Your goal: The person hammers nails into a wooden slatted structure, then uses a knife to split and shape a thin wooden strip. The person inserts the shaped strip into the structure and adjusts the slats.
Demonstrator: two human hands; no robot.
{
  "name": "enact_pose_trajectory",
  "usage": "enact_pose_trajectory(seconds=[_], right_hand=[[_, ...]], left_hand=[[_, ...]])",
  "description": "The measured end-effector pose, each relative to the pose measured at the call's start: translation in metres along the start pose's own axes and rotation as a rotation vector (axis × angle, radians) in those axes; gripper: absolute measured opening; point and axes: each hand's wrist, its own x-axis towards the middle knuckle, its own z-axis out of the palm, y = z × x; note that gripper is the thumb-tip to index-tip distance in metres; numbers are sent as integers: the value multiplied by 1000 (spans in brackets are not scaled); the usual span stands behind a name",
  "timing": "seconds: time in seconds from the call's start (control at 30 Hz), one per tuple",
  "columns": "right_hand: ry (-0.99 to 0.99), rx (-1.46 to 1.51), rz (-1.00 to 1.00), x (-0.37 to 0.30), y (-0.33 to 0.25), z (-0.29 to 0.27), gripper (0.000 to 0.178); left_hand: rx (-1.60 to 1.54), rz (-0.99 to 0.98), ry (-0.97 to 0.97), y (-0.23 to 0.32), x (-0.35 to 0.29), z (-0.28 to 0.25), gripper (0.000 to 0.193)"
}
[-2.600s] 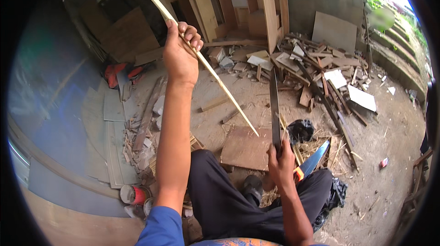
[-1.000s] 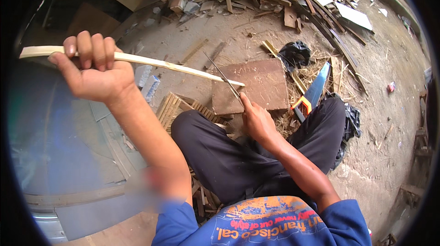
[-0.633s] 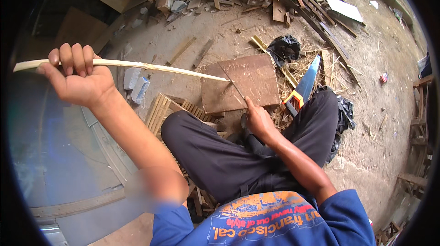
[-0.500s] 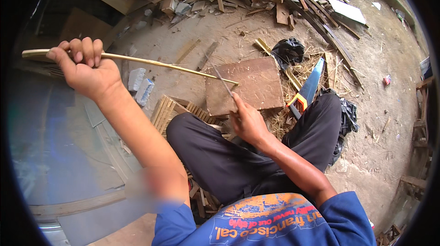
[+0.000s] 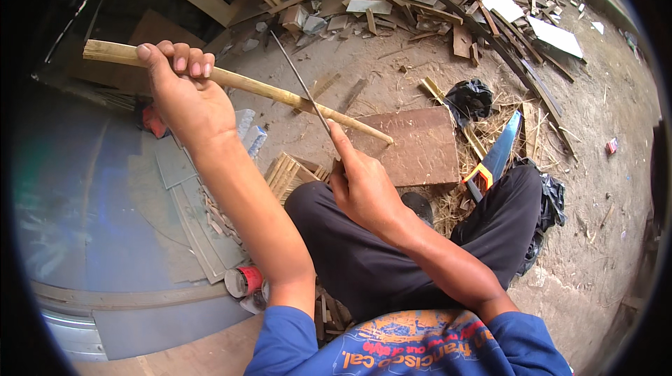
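Observation:
My left hand (image 5: 192, 92) is closed around a long split length of bamboo (image 5: 255, 87), near its upper left end. From there the bamboo slopes down to the right, and its far end rests on a brown wooden block (image 5: 413, 145). My right hand (image 5: 364, 183) grips a knife (image 5: 297, 75) with a long thin blade, forefinger stretched along it. The blade crosses the bamboo around its middle and points up and away. The knife's handle is hidden inside my right hand.
A handsaw (image 5: 500, 148) with an orange and black handle leans by my right knee. Straw-like shavings (image 5: 500, 120) and black plastic bags (image 5: 470, 99) lie around the block. Scrap wood (image 5: 448, 5) is heaped at the back. A slatted wooden piece (image 5: 285, 176) sits by my left knee.
The knife has moved up along the bamboo toward my left hand, its blade now pointing further away. The bamboo has turned to show a broader face. The whole view has shifted a little.

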Motion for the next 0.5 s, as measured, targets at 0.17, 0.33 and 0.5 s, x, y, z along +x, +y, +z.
enact_pose_trajectory(seconds=[0.17, 0.33, 0.5], right_hand=[[31, 13, -166, -9, -32, -4, 74], [25, -81, 17, -21, 29, -1, 75], [-57, -220, 389, -70, 151, -10, 70]], left_hand=[[34, -10, -4, 0, -4, 1, 37], [35, -1, 8, 2, -2, -4, 37], [39, 10, 25, 3, -5, -3, 37]])
